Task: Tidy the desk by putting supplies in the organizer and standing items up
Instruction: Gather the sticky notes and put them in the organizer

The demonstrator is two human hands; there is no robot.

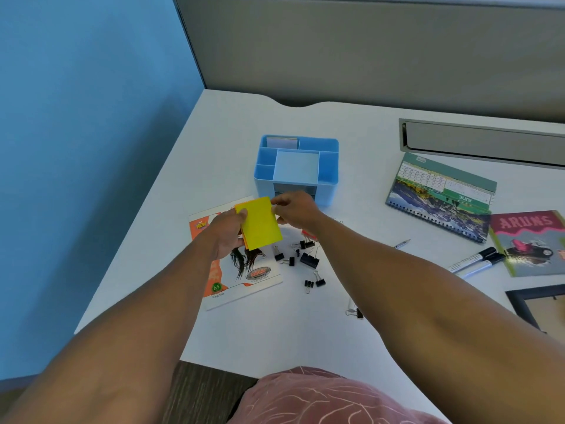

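Both hands, left hand (227, 231) and right hand (295, 209), pinch yellow pad (260, 223); blue organizer (328, 175) holds paper block (282, 142).

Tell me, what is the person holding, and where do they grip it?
A yellow sticky-note pad, held above the desk: left hand grips its left edge, right hand pinches its upper right corner.
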